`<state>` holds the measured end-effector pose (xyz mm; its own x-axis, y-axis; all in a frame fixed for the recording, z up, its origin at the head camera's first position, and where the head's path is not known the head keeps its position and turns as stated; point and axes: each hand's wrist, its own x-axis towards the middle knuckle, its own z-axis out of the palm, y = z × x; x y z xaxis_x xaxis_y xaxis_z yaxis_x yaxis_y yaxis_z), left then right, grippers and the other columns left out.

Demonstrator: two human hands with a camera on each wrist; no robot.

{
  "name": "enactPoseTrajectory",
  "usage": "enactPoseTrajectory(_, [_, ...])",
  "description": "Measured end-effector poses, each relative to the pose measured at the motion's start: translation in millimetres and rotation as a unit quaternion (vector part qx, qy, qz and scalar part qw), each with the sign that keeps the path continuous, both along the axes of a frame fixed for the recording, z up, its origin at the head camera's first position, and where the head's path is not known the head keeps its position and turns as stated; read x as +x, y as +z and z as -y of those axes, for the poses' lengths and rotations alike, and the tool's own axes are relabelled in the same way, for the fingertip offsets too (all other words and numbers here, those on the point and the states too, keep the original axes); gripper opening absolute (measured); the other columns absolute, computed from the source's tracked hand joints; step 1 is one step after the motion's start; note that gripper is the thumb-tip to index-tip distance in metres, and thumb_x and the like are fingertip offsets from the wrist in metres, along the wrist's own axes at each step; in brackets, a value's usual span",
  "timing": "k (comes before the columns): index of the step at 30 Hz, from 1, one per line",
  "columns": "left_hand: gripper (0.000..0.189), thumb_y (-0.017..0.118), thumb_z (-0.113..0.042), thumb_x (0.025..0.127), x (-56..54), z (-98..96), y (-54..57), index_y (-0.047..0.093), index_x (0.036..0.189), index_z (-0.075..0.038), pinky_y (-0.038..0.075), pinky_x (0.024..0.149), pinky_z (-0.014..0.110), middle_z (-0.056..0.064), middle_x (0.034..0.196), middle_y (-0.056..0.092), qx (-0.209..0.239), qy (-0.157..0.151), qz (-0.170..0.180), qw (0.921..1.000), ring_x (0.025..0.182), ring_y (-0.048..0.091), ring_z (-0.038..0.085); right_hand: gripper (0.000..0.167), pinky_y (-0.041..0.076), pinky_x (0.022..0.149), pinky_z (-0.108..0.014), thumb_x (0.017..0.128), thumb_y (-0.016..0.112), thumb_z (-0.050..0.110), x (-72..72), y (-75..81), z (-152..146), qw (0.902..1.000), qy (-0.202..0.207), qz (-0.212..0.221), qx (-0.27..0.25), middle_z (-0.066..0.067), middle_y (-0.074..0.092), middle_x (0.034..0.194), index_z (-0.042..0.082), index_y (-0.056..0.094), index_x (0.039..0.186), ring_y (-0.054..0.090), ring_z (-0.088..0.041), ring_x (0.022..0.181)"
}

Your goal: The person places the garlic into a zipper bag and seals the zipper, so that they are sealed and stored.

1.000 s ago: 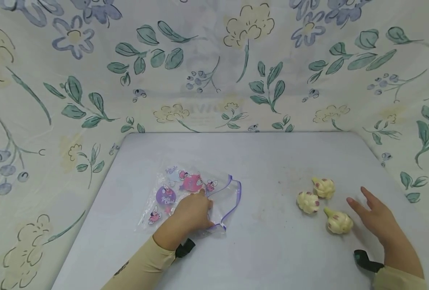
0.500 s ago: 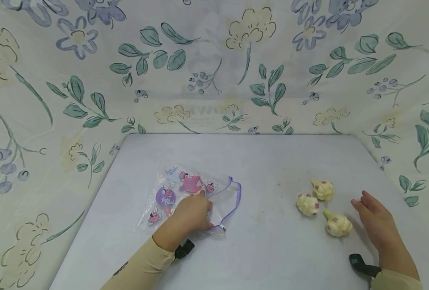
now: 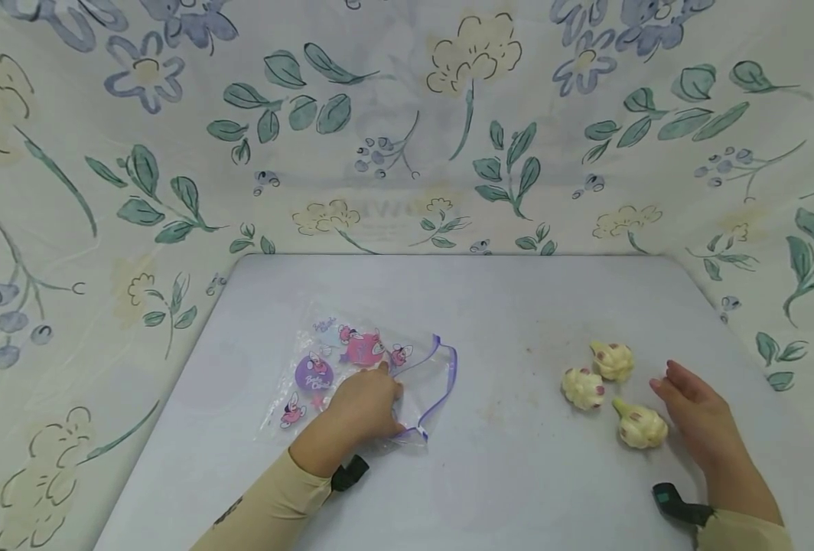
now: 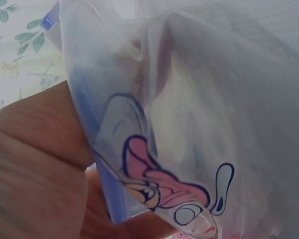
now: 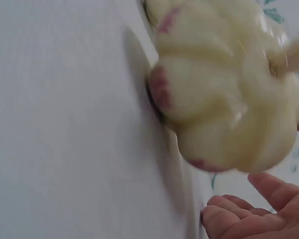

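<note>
A clear plastic zip bag [image 3: 314,373] with pink and purple cartoon prints lies left of the middle in the head view, its blue-edged mouth gaping to the right. My left hand [image 3: 362,405] grips the bag near that mouth; in the left wrist view a blue zip strip [image 4: 109,189] runs beside the thumb, and part of the hand shows through the film. Three garlic bulbs sit in a group on the right. Beside the nearest garlic bulb [image 3: 641,425] is my right hand [image 3: 699,417], holding nothing, fingers loosely extended. That bulb [image 5: 224,89] looms large in the right wrist view.
The other bulbs are a left one [image 3: 582,389] and a far one [image 3: 613,361]. Small brown specks dot the white table [image 3: 503,490] between bag and garlic. A flower-patterned sheet [image 3: 407,138] rises behind the table and at both sides.
The right hand's fingers have drawn closer together, and the hand has shifted slightly right and then back left toward the nearest garlic bulb. The left hand and bag have stayed in place.
</note>
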<state>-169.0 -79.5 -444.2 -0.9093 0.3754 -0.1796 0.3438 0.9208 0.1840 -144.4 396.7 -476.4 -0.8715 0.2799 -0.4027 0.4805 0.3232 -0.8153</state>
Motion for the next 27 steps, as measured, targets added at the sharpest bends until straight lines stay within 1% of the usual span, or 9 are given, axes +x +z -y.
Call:
enactPoseTrajectory(8, [0.040, 0.091, -0.038, 0.069, 0.4, 0.9, -0.7, 0.080, 0.097, -0.012, 0.057, 0.084, 0.046, 0.026, 0.140, 0.058, 0.001, 0.005, 0.004, 1.0000, 0.108, 0.068, 0.040, 0.094, 0.021, 0.118, -0.062, 0.097, 0.052, 0.061, -11.9, 3.5, 16, 0.9992, 0.030, -0.016, 0.019, -0.015, 0.002, 0.169, 0.017, 0.002, 0.163, 0.008, -0.042, 0.155])
enactPoseTrajectory(16, [0.037, 0.090, -0.039, 0.069, -1.1, 1.2, -3.9, 0.079, 0.094, -0.013, 0.057, 0.080, 0.044, 0.026, 0.140, 0.058, 0.001, 0.002, -0.003, 1.0000, 0.106, 0.068, 0.039, 0.098, 0.024, 0.116, -0.064, 0.096, 0.052, 0.064, -25.4, 8.0, 20, 0.9949, 0.085, -0.019, 0.050, -0.023, 0.002, 0.167, 0.014, 0.000, 0.162, 0.010, -0.048, 0.153])
enactPoseTrajectory(22, [0.037, 0.090, -0.038, 0.069, -1.2, 0.4, -3.2, 0.079, 0.094, -0.013, 0.057, 0.081, 0.045, 0.025, 0.140, 0.059, 0.003, 0.005, 0.004, 1.0000, 0.106, 0.068, 0.040, 0.101, 0.024, 0.116, -0.065, 0.095, 0.056, 0.063, -28.4, 9.8, 23, 0.9922, 0.103, -0.020, 0.068, -0.027, 0.006, 0.166, 0.011, 0.002, 0.162, 0.015, -0.050, 0.151])
enactPoseTrajectory(27, [0.038, 0.089, -0.039, 0.070, -2.3, 1.3, -5.1, 0.080, 0.097, -0.014, 0.057, 0.080, 0.043, 0.024, 0.141, 0.058, 0.000, 0.007, 0.004, 1.0000, 0.105, 0.068, 0.039, 0.099, 0.024, 0.115, -0.066, 0.094, 0.058, 0.062, -28.1, 10.0, 24, 0.9911, 0.113, -0.018, 0.067, -0.028, 0.015, 0.165, 0.010, 0.009, 0.162, 0.018, -0.051, 0.150])
